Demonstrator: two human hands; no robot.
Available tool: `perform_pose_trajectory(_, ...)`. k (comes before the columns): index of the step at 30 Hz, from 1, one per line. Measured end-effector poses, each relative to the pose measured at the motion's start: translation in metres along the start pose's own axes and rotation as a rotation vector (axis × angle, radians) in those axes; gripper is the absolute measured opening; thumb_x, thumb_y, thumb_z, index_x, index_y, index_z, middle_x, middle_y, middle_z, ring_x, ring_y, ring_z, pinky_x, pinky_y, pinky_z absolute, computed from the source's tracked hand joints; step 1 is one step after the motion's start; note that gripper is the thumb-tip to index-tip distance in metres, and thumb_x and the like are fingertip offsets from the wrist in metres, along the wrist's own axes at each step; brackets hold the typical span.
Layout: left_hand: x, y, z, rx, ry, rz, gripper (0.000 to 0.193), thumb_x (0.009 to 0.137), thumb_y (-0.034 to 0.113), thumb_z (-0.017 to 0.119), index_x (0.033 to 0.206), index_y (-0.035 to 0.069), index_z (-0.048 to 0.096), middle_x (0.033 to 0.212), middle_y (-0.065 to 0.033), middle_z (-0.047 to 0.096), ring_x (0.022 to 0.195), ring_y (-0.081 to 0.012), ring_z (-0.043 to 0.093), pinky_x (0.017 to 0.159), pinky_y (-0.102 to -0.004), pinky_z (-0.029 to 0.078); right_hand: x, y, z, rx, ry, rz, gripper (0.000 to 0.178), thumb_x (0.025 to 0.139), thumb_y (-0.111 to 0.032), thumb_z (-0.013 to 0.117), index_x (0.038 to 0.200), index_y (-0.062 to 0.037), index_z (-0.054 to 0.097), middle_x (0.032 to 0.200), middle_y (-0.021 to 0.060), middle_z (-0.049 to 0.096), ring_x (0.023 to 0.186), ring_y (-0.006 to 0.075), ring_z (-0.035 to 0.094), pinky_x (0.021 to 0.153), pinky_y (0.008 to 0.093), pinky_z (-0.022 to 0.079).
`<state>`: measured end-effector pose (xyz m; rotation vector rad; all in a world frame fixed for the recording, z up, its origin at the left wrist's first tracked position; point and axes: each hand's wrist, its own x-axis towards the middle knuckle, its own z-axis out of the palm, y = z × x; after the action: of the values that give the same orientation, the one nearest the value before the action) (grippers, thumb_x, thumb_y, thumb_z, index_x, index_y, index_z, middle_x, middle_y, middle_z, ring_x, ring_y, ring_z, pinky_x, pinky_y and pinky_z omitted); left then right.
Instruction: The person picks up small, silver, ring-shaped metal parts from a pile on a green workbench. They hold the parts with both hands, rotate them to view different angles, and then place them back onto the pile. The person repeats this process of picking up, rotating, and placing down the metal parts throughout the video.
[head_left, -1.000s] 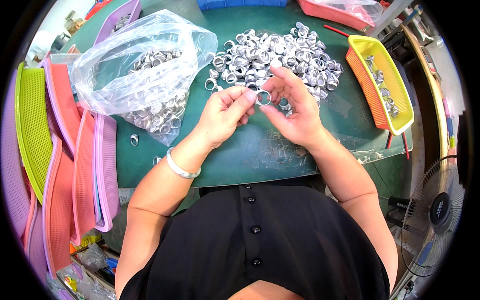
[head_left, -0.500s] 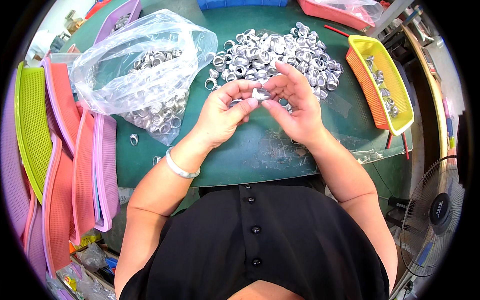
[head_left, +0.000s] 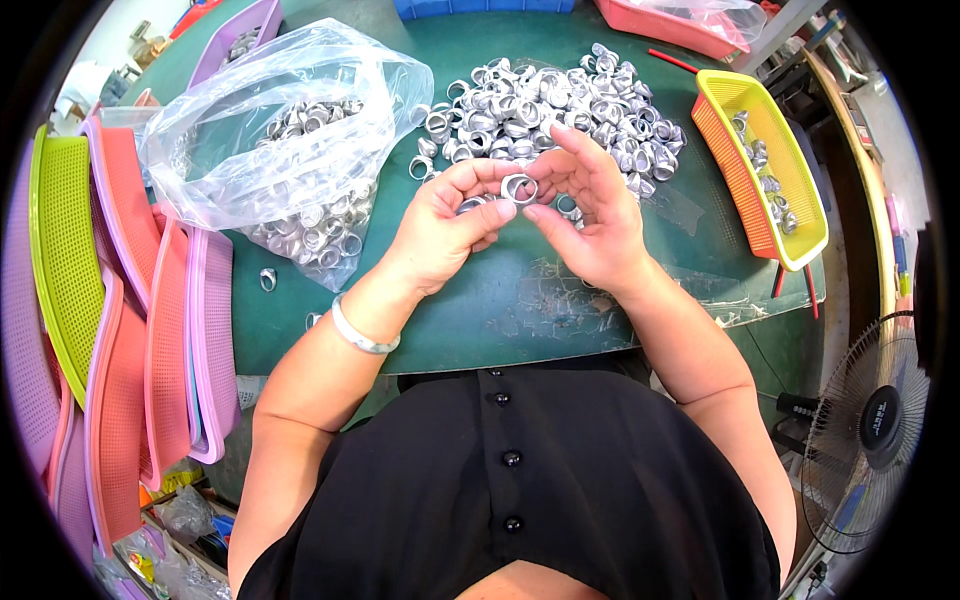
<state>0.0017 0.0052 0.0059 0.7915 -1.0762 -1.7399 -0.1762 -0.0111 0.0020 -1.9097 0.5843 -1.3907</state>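
A silver-coloured metal ring (head_left: 519, 189) is held up over the table, its hole facing me. Thumb and forefinger of my left hand (head_left: 445, 220) pinch it from the left. My right hand (head_left: 600, 215) has its thumb and a finger at the ring's right edge, with its other fingers raised and curved. Another ring (head_left: 470, 204) shows by the curled fingers of my left hand. One more (head_left: 567, 207) shows beside the right palm; whether that hand holds it is unclear. Just beyond both hands lies a big heap of similar rings (head_left: 520, 108).
A clear plastic bag (head_left: 280, 180) of rings lies left of my hands, with a loose ring (head_left: 268, 279) nearby. Stacked coloured baskets (head_left: 120, 390) crowd the left edge. A yellow-and-orange basket (head_left: 708, 110) holding several rings stands right. A fan (head_left: 868, 430) is at lower right.
The ring between my fingers has been turned: its smooth solid face was toward me, and now its open hole shows. Both hands have stayed nearly in place.
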Motion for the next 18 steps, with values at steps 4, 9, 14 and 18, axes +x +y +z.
perform_pose_trajectory(4,0.003,-0.002,-0.006,-0.096,-0.036,-0.018,0.029,0.083,0.01,0.058,0.112,0.006,0.054,0.092,-0.0016,0.059,0.063,-0.0032,0.045,0.05,-0.0161,0.034,0.0,-0.001,0.001,0.007,-0.008,-0.017,0.065,0.071,0.012,0.061,0.129,-0.003,0.036,0.097,0.0111,0.056,0.082,0.0156,0.058,0.071,0.027,0.049)
perform_pose_trajectory(9,0.005,0.006,-0.017,-0.407,-0.003,-0.011,0.031,0.084,0.018,0.052,0.112,0.004,0.052,0.094,-0.0083,0.056,0.065,-0.0098,0.046,0.049,-0.0182,0.036,0.003,-0.005,-0.002,-0.162,-0.035,-0.003,0.056,0.071,0.009,0.061,0.122,-0.003,0.042,0.096,0.0111,0.056,0.083,0.0196,0.057,0.072,0.0291,0.047)
perform_pose_trajectory(14,0.006,0.012,-0.027,-0.593,0.038,0.063,0.024,0.085,0.027,0.053,0.098,0.006,0.056,0.094,-0.0125,0.059,0.073,-0.0203,0.054,0.053,-0.0258,0.042,0.005,-0.004,0.004,-0.44,-0.283,0.027,0.05,0.071,0.0,0.061,0.118,-0.0046,0.045,0.1,0.0135,0.055,0.09,0.0295,0.054,0.078,0.0362,0.045)
perform_pose_trajectory(18,0.007,0.007,-0.029,-0.626,0.051,0.073,0.022,0.085,0.028,0.056,0.089,0.007,0.058,0.088,-0.01,0.058,0.075,-0.0204,0.054,0.055,-0.0265,0.043,0.004,-0.001,0.016,-0.452,-0.327,0.097,0.049,0.072,-0.001,0.06,0.118,-0.0051,0.045,0.105,0.0146,0.053,0.093,0.0317,0.053,0.08,0.0386,0.044)
